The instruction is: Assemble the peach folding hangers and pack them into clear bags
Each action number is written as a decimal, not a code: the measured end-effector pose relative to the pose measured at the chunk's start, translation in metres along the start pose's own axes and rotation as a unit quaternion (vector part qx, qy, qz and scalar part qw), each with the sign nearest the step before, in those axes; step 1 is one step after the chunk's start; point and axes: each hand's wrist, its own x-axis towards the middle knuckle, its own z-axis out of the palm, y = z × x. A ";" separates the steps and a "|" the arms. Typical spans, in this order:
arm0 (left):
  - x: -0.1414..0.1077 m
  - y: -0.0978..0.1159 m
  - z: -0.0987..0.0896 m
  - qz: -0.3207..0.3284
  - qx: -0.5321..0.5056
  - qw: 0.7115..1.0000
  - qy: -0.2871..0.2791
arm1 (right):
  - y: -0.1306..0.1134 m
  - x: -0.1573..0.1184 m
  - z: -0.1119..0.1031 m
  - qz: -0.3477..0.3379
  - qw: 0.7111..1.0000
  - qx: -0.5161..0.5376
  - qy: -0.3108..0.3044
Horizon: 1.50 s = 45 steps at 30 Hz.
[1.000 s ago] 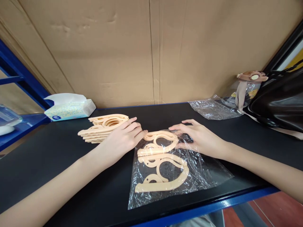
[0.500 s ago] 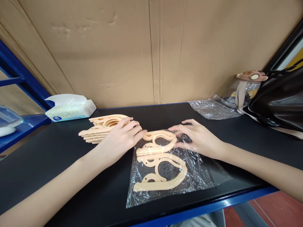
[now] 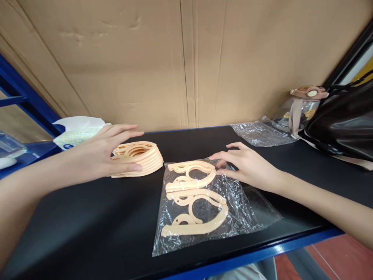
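Note:
Two beige folding clothes hangers lie flat, one above the other, inside a clear plastic bag. My right hand rests at the bag's upper right, fingers spread and fingertips at the curved end of the upper hanger. To the left stands a stack of several matching hangers. My left hand is open around the left end of that stack, thumb in front and the other fingers stretched out behind. It partly hides the stack, and whether it presses on it I cannot tell.
A tissue pack sits at the back left by a blue frame. At the back right are another clear plastic bag, a bottle with a strap and a black bag. Cardboard walls off the table's rear.
My left hand has moved left, from the edge of the plastic bag and over the stack to its left end, and its fingers have spread. My right hand has stayed nearly still.

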 end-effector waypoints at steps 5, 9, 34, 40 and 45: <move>-0.009 -0.026 0.007 -0.007 0.028 0.998 -0.052 | 0.001 0.001 -0.003 0.010 1.000 -0.004 -0.013; -0.009 -0.026 0.005 -0.057 0.010 0.994 -0.089 | 0.000 0.001 -0.004 0.022 0.999 -0.012 -0.020; 0.002 0.011 -0.021 -0.221 -0.163 0.943 -0.189 | 0.007 -0.001 -0.016 0.060 0.990 -0.103 0.080; 0.000 0.009 -0.019 -0.200 -0.178 0.953 -0.144 | 0.008 -0.001 -0.017 0.056 0.989 -0.094 0.101; 0.001 0.015 -0.019 -0.184 -0.188 0.960 -0.098 | 0.001 -0.002 -0.017 0.021 0.989 -0.067 0.132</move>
